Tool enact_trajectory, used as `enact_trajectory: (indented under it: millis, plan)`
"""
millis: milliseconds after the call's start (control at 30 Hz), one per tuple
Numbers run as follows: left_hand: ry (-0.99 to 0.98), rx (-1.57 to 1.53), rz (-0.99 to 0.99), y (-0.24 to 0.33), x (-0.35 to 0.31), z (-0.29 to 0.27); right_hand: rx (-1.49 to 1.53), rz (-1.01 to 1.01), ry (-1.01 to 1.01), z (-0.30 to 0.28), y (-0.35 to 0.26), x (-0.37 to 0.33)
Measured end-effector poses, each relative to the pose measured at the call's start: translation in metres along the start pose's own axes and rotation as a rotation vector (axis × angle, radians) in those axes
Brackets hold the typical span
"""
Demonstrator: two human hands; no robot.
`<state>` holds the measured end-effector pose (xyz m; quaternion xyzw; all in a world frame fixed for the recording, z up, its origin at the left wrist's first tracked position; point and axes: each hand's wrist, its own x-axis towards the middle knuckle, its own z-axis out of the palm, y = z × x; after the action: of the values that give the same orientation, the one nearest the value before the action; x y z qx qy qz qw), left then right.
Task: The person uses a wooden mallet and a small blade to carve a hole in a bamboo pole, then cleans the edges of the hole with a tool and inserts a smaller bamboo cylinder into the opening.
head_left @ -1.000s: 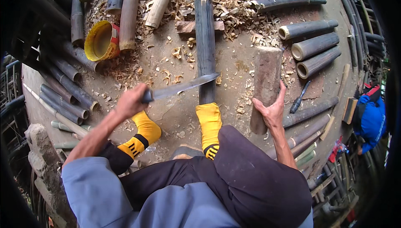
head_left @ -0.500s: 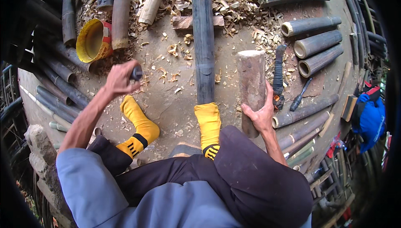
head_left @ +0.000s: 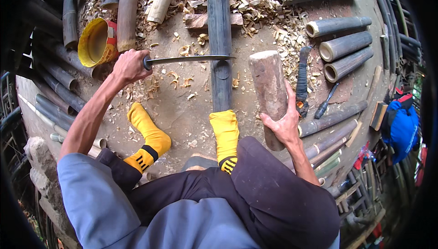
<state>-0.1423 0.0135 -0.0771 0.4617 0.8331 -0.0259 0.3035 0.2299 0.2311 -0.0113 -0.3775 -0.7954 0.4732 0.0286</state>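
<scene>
Taking the middle of the view as the clock's centre, the left hand [head_left: 130, 66] is at 10 o'clock, and its fingers are closed firmly around the dark handle of a knife [head_left: 191, 59]. The blade points toward 3 o'clock of this hand and crosses above a dark bamboo pole [head_left: 221, 34] — whether the edge touches it, I cannot tell. The pole extends toward 12 o'clock, lying over a small wooden block [head_left: 195, 21], and its near end meets the right foot [head_left: 224, 128] in a yellow sock. The right hand [head_left: 284, 123], a little past 3 o'clock, has its fingers and thumb spread wide, and they hold a thick wooden log [head_left: 270, 87] from both sides; the pale top end of the log leans toward 11 o'clock. Just beside the log, at 2 o'clock, lies a tool with dark wrapping [head_left: 302, 78], and at 3 o'clock a thin dark-handled tool [head_left: 322, 109]. Farther at 2 o'clock there are short bamboo pieces [head_left: 345, 46]. At 10 o'clock, beyond the left hand, stands a yellow and red bucket [head_left: 111, 44] — and many wood shavings [head_left: 255, 5] cover the floor [head_left: 187, 123] around 12 o'clock.
</scene>
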Motion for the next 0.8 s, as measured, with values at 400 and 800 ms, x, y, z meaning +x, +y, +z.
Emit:
enact_trajectory:
  millis: [400,800]
  plan:
    - [-0.001,-0.048,0.087,-0.007,0.014,0.007,-0.272,-0.143,-0.577,-0.012,-0.084,0.120]
    - [-0.031,-0.103,0.141,-0.006,0.019,0.005,-0.252,-0.392,-0.533,0.006,-0.057,0.135]
